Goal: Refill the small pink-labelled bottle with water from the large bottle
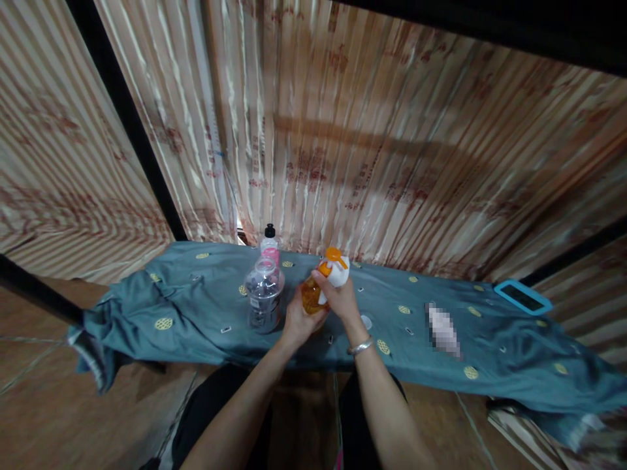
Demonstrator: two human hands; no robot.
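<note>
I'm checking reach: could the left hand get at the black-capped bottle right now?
Probably not directly: the left hand holds the amber bottle, and the clear cup stands in front of the black-capped bottle.

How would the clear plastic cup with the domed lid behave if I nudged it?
The clear cup looks light: no drink shows through its sides. Being wider at its lid than its base, it might tip if pushed high. The wrinkled teal cloth beneath might bunch and catch its base.

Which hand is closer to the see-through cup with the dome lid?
Left. The left hand is just right of the clear cup; the right hand is farther right, on the right of the amber bottle.
</note>
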